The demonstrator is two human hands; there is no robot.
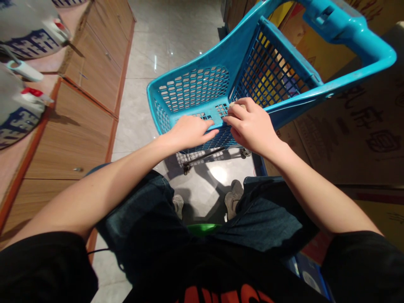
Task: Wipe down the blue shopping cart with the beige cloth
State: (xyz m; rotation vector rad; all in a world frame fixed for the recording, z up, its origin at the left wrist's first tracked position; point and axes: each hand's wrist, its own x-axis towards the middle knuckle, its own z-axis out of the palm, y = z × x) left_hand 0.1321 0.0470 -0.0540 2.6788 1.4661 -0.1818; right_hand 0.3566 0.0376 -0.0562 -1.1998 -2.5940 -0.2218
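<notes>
Head view, floor: you face shiny grey tiles (151, 38) in a narrow aisle, seen from above.
Left side: wood-fronted cabinets (72, 134) line your aisle, three small knobs showing, under a pinkish desk (12, 166) edged in reddish brown.
Containers on the desk: you can count two big white containers (34, 23) with a blue lattice print and a red-tipped spout each; a third is cut off at the top.
Right side: cardboard boxes (344, 139) stand beside your cart, marked with large dark characters, tilted and shaded, that you cannot read with certainty.
Your shirt: orange-red letters cross the black shirt (202, 269), cut off by the lower edge.
Cart: one blue shopping cart (240, 54) stands before your knees, its handle (344, 27) to the upper right; two casters (186, 169) show below.
Left hand: your left hand (193, 131) is at the cart's near rim, thumb apart from the fingers; you cannot tell how firm the grip is.
Right hand: your right hand (251, 124) is farther along that rim, fingers curled, beside a small pale thing (235, 104); whether its grip pinches anything, you cannot tell.
Open room: you have bare floor between cart and cabinets; the boxes crowd its right.
</notes>
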